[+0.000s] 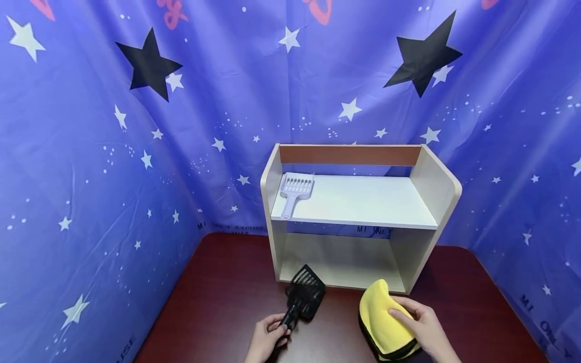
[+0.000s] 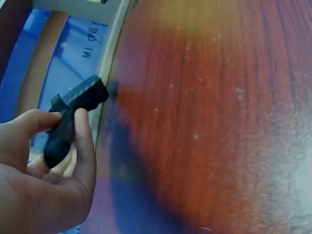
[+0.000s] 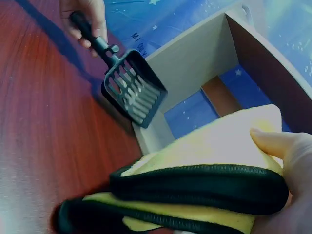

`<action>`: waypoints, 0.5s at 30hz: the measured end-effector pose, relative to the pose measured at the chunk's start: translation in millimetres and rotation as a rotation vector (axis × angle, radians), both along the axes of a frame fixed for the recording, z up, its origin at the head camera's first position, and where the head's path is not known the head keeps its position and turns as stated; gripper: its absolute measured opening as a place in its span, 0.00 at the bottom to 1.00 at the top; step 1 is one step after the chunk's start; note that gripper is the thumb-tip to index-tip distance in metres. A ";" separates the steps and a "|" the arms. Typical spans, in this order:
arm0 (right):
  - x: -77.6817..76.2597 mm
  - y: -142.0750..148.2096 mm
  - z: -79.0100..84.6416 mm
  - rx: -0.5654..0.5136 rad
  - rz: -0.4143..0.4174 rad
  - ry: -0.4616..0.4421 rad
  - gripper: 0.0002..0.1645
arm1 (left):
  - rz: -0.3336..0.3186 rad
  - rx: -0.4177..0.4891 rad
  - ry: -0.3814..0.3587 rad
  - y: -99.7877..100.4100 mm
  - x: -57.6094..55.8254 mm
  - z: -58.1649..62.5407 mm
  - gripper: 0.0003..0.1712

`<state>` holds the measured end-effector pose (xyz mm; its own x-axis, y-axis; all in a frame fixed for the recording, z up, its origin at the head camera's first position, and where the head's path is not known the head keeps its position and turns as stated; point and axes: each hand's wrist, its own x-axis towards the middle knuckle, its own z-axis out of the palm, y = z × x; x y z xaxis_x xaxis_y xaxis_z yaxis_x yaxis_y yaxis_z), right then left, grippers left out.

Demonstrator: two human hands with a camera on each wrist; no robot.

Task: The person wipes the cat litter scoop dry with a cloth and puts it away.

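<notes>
My left hand (image 1: 267, 337) grips the handle of a black slotted litter scoop (image 1: 306, 297), its head pointing towards the shelf unit. In the left wrist view, the thumb and fingers wrap the dark handle (image 2: 62, 134). A folded yellow cloth (image 1: 385, 320) with black edging is pinched in my right hand (image 1: 425, 325), at the unit's front right. The right wrist view shows the thumb pressing on the cloth (image 3: 214, 144), with the scoop (image 3: 134, 90) beyond it. A pale lilac litter scoop (image 1: 297, 186) lies on the upper shelf, at its left end.
A small two-tier shelf unit (image 1: 358, 201) with pale side panels and a brown back rail stands on the dark red wooden table (image 1: 218, 297). Blue-purple curtains (image 1: 227, 101) with stars hang behind and at both sides.
</notes>
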<state>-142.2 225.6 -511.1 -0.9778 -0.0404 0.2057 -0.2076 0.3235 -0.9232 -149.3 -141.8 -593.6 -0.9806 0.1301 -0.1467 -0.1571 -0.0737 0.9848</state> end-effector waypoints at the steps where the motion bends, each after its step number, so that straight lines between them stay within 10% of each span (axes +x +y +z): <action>1: -0.7 -1.7 1.9 0.024 0.048 0.039 0.14 | -0.005 0.007 0.000 0.1 2.1 3.5 0.22; 6: -8.3 -12.9 16.0 0.165 0.370 0.203 0.12 | -0.022 0.081 0.028 3.9 5.7 20.0 0.23; 10: -16.8 -25.2 30.1 0.257 0.609 0.158 0.11 | -0.071 0.120 0.056 10.0 5.2 29.0 0.22; 15: -28.3 -41.3 46.2 0.455 0.560 0.116 0.09 | -0.128 0.144 0.073 17.7 6.9 38.6 0.22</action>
